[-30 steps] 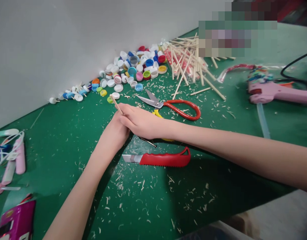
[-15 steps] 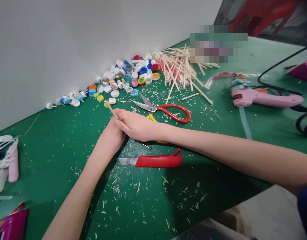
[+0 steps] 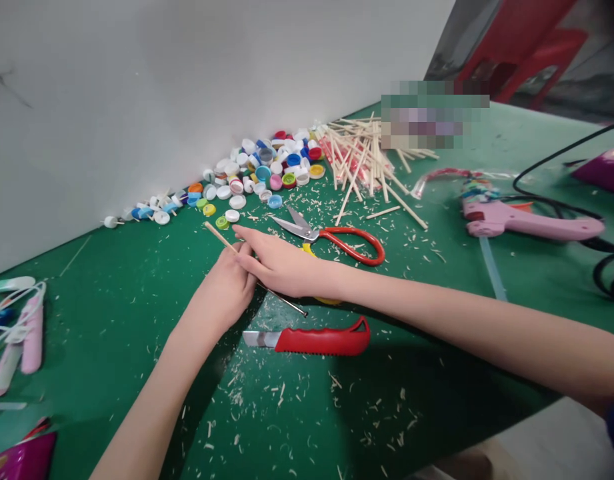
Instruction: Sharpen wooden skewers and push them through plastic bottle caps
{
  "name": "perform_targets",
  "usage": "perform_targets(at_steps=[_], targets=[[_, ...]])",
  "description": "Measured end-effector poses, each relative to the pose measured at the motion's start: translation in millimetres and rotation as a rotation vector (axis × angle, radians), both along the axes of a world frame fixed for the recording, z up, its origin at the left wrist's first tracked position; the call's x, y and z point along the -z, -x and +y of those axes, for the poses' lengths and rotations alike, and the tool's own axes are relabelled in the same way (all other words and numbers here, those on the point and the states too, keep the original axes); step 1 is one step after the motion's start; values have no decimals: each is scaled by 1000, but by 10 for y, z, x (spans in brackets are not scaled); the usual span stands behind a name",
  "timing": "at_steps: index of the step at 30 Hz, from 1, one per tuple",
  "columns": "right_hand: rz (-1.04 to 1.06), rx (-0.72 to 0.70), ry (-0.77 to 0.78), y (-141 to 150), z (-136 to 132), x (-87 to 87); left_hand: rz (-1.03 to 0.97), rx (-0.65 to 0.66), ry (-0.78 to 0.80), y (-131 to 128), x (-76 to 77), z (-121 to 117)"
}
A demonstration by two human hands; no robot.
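Observation:
My left hand (image 3: 227, 283) is a loose fist around a thin wooden stick (image 3: 217, 235), whose pale end pokes out up and to the left. Against it rests my right hand (image 3: 281, 267), its thumb pressed by the stick and its index finger raised and straight. A thin metal rod with a small dark head (image 3: 291, 308) sticks out below the right palm; its other end is hidden. Just under the hands lies a red utility knife (image 3: 321, 339) with its blade out. Scissors (image 3: 347, 243) with red and yellow handles lie open behind the right wrist, which partly covers them.
Coloured bottle caps (image 3: 261, 167) are heaped along the grey wall, beside a pile of wooden sticks (image 3: 369, 160). A pink glue gun (image 3: 531, 220) with a black cable lies at right. More tools (image 3: 31, 327) and a purple packet (image 3: 21, 460) are at left. Wood shavings litter the green table (image 3: 127, 320).
The view shifted slightly. My right index finger has lifted away from the stick and straightened. The stick now leans further left, and more of the metal rod shows.

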State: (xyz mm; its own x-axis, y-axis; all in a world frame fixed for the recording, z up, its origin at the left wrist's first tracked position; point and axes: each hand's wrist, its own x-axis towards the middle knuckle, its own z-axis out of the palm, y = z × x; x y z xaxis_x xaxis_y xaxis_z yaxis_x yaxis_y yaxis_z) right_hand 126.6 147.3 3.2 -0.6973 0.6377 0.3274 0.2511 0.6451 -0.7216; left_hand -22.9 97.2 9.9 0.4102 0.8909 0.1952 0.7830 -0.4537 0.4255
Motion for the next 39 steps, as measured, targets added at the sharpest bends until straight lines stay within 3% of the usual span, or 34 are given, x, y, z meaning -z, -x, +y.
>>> perform_targets(at_steps=[3,6,9,14,20,23,26,31,35,39], targets=[[22,29,29,-82,-22,-102,-235,-159,84,-37,-88,-56],[10,35,29,-220,-77,-207,-608,-302,219,-87,-180,-89],[-48,71,-73,-345,-159,-248,-944,-327,365,-157,-233,-111],[-104,186,-323,-428,-236,-212,-1053,-304,422,-292,-222,-137],[-159,178,-644,-525,-201,-168,-1118,-408,457,-360,-169,-138],[-190,122,-796,-587,-173,-147,-992,-402,409,-365,-113,-172],[-218,128,-921,-649,-141,-170,-741,-435,337,-376,-132,-224],[-206,192,-795,-808,-139,-352,-280,-466,297,-444,-407,-347],[-159,126,-571,-1073,-286,-527,183,-443,-95,-519,-525,-516],[-106,181,-413,-1481,-508,-616,372,-214,-478,-658,-517,-624]])
